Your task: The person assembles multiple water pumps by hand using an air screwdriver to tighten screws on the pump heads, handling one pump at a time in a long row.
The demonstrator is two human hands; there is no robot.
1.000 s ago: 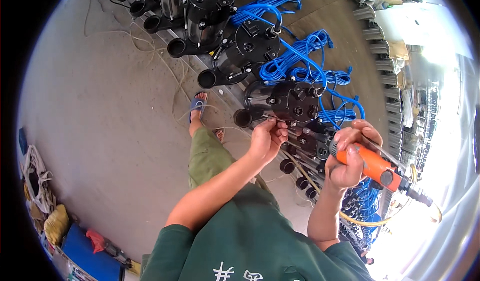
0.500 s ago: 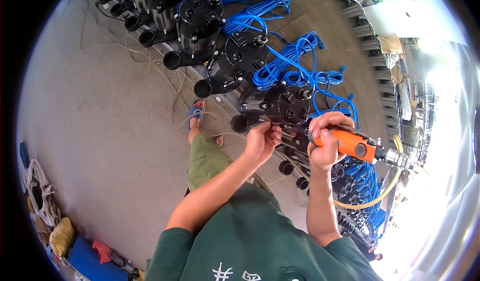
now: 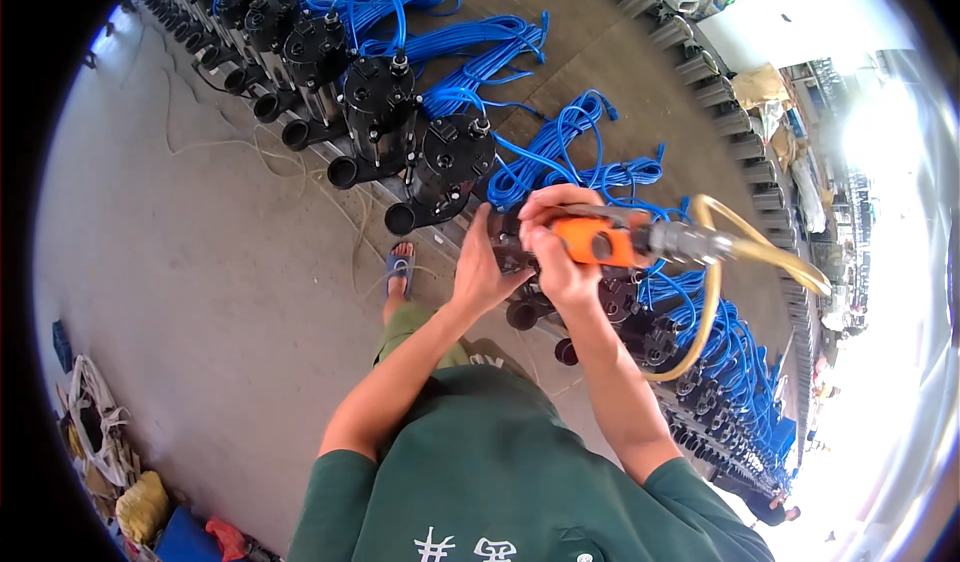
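Note:
My right hand [image 3: 560, 245] is closed round an orange power screwdriver [image 3: 597, 242] with a metal coupling and a yellow hose at its back end. The tool's front end is hidden by my hand, over a black cylindrical pump [image 3: 510, 237]. Left of that pump, my left hand [image 3: 484, 270] has its fingers stretched out and its thumb apart, against or very near the pump's side. My hands cover much of this pump. Just beyond stands another black pump [image 3: 455, 157] with a round outlet at its foot.
More black pumps [image 3: 378, 92] stand in a long row running from far left to near right. Coiled blue cables [image 3: 560, 147] lie beside them on the brown surface. The yellow hose [image 3: 712, 312] loops at the right. A thin pale hose [image 3: 285, 162] trails over the grey floor.
My left hand has gone from closed fingers at the pump to stretched fingers beside it. The right hand and screwdriver have moved left, over the pump. The view has shifted.

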